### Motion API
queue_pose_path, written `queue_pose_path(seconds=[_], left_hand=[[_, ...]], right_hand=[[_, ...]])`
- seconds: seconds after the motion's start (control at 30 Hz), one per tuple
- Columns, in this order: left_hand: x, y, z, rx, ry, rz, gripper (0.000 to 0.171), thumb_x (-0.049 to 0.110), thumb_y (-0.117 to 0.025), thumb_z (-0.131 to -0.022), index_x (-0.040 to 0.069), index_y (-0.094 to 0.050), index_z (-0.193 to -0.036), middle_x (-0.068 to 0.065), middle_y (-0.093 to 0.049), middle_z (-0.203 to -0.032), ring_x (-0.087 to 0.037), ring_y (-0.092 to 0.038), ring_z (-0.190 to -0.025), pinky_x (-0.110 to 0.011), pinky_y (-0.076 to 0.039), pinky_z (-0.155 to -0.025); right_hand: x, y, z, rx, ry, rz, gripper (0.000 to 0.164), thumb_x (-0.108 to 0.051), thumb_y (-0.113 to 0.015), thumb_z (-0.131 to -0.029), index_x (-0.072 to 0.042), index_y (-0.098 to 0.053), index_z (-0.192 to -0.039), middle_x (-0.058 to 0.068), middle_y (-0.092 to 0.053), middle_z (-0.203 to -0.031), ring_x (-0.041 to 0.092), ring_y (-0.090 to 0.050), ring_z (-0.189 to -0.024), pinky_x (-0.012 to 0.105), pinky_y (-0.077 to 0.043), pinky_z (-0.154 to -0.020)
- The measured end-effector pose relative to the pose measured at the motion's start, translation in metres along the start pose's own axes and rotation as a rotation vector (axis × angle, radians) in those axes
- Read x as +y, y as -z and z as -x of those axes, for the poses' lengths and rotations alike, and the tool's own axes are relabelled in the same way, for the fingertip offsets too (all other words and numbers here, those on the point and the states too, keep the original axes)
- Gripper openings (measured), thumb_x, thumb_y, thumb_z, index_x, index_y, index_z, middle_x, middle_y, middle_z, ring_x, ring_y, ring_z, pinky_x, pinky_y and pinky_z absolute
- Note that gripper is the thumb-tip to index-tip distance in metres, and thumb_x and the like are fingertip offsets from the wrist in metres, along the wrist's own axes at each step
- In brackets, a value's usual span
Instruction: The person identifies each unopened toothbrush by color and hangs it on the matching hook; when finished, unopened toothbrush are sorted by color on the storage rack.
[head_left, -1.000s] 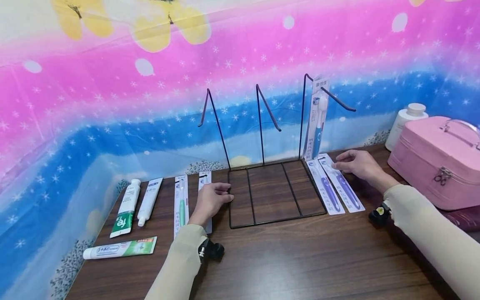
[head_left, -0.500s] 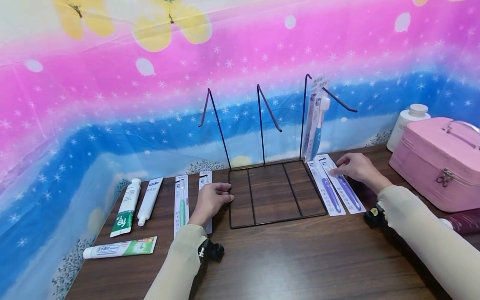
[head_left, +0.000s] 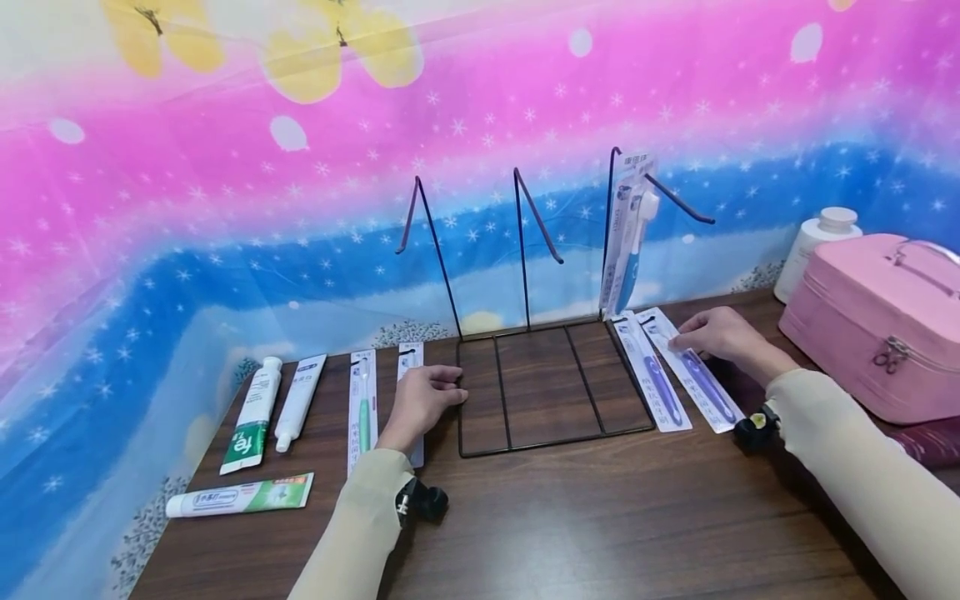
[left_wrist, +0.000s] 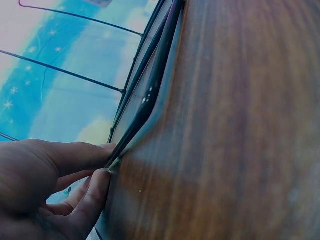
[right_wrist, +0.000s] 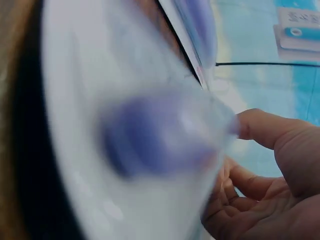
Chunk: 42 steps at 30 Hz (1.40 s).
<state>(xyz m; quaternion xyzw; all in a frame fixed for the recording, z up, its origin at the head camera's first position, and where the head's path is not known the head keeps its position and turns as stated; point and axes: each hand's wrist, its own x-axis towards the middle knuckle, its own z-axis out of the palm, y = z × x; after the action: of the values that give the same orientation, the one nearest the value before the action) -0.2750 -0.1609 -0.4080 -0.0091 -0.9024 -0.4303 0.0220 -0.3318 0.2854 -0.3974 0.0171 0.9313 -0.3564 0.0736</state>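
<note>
With thumb and fingers, my left hand (head_left: 423, 404) pinches the left edge of a black wire display rack (head_left: 557, 442); the left wrist view shows the dark wire (left_wrist: 150, 97) between its fingertips. My right hand (head_left: 723, 337) pinches the right edge of a packaged purple toothbrush (head_left: 703, 383), its card slightly raised and blurred close up in the right wrist view. Left of it, another packaged purple toothbrush (head_left: 658, 387) lies against the rack's right side. Packaged toothbrushes, the front one blue (head_left: 628, 279), hang from the rack's right hook (head_left: 678, 200).
The rack's left hook (head_left: 407, 215) and middle hook (head_left: 538, 217) hold nothing. Left lie a packaged green toothbrush (head_left: 363, 408), a partly covered package (head_left: 410, 354) and toothpaste tubes (head_left: 251, 417). Right stand a pink case (head_left: 873, 325) and white bottle (head_left: 813, 246); a dark red item (head_left: 933, 446) lies nearby.
The right purple toothbrush package has shifted slightly right and towards me with my right hand. The hanging packages have swung a little. My left hand stays put.
</note>
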Motion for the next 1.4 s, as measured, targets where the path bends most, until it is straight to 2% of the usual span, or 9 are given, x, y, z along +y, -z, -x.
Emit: queue_pose_path(seconds=[0.23,0.37,0.5,0.67,0.9,1.07,1.23,1.4], left_hand=[[0.000,-0.001,0.000,0.002,-0.006,-0.004,0.035,0.010,-0.077,-0.083,0.010,-0.071,-0.118,-0.006,-0.069,-0.104,-0.018,-0.065,-0.093,-0.036,-0.053,-0.079],[0.001,-0.001,0.001,0.002,-0.009,-0.010,0.036,0.010,-0.077,-0.083,0.010,-0.070,-0.119,-0.006,-0.069,-0.104,-0.019,-0.065,-0.093,-0.036,-0.052,-0.079],[0.000,-0.001,0.000,0.003,-0.007,-0.014,0.035,0.011,-0.077,-0.084,0.010,-0.071,-0.118,-0.005,-0.069,-0.104,-0.018,-0.064,-0.093,-0.036,-0.052,-0.079],[0.000,-0.001,-0.001,0.011,-0.008,-0.021,0.035,0.011,-0.076,-0.084,0.011,-0.071,-0.118,-0.004,-0.069,-0.104,-0.018,-0.064,-0.093,-0.035,-0.052,-0.078],[-0.001,-0.002,-0.001,0.006,-0.009,-0.015,0.034,0.011,-0.076,-0.084,0.011,-0.071,-0.118,-0.004,-0.069,-0.105,-0.018,-0.064,-0.092,-0.035,-0.052,-0.077],[-0.001,-0.002,-0.001,0.009,-0.009,-0.012,0.034,0.011,-0.077,-0.083,0.011,-0.071,-0.117,-0.005,-0.069,-0.105,-0.018,-0.064,-0.092,-0.035,-0.052,-0.078],[-0.001,-0.002,0.000,0.010,0.005,-0.003,0.033,0.011,-0.077,-0.084,0.011,-0.071,-0.117,-0.004,-0.070,-0.103,-0.017,-0.064,-0.091,-0.035,-0.052,-0.078],[-0.001,-0.002,0.001,0.002,0.006,0.006,0.034,0.011,-0.077,-0.084,0.011,-0.071,-0.117,-0.005,-0.070,-0.103,-0.018,-0.064,-0.091,-0.035,-0.052,-0.078]], right_hand=[[0.008,0.008,0.009,0.043,0.006,-0.058,0.057,-0.041,-0.071,-0.084,0.001,-0.060,-0.121,0.024,-0.054,-0.122,0.031,-0.052,-0.100,0.039,-0.042,-0.079],[0.002,0.014,0.020,0.083,0.026,-0.063,0.057,-0.047,-0.071,-0.084,-0.003,-0.060,-0.119,0.021,-0.055,-0.120,0.030,-0.052,-0.097,0.036,-0.040,-0.075],[-0.010,0.024,0.034,0.143,0.056,-0.083,0.060,-0.053,-0.069,-0.085,-0.004,-0.060,-0.119,0.020,-0.059,-0.116,0.027,-0.056,-0.091,0.034,-0.047,-0.070],[-0.028,0.036,0.051,0.214,0.143,-0.175,0.064,-0.056,-0.067,-0.085,-0.002,-0.059,-0.119,0.015,-0.066,-0.108,0.022,-0.064,-0.082,0.035,-0.053,-0.071],[-0.048,0.048,0.073,0.323,0.309,-0.283,0.045,-0.043,-0.070,-0.088,-0.005,-0.062,-0.109,-0.002,-0.071,-0.091,0.016,-0.067,-0.075,0.023,-0.049,-0.067],[-0.061,0.059,0.092,0.401,0.436,-0.369,0.031,-0.027,-0.071,-0.090,-0.003,-0.065,-0.109,-0.002,-0.072,-0.093,0.012,-0.067,-0.077,0.019,-0.050,-0.064],[-0.071,0.069,0.113,0.462,0.488,-0.413,0.030,-0.017,-0.072,-0.089,-0.004,-0.066,-0.116,-0.004,-0.072,-0.099,0.008,-0.065,-0.085,0.015,-0.046,-0.072],[-0.082,0.074,0.133,0.524,0.559,-0.456,0.029,-0.003,-0.071,-0.087,0.001,-0.065,-0.115,0.000,-0.072,-0.097,0.007,-0.067,-0.083,0.014,-0.049,-0.073]])
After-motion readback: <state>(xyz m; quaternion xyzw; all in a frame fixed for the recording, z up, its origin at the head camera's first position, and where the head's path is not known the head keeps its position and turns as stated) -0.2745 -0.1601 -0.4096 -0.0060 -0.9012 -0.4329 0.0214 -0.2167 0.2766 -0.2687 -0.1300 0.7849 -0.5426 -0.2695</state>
